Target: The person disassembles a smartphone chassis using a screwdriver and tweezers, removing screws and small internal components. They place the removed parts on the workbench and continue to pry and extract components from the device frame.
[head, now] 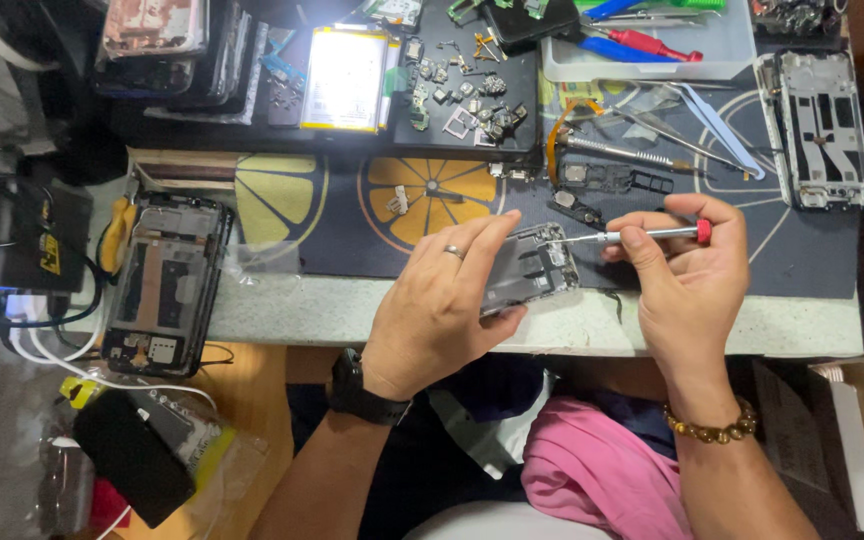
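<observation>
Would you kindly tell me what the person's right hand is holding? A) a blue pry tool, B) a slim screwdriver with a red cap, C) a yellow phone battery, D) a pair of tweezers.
B: the right hand holds a slim screwdriver with a red cap, its tip at the phone frame gripped by the left hand.

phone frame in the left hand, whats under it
Under the phone frame lie the dark mat and pale table edge. The left hand covers whatever is beneath its near half.
</observation>
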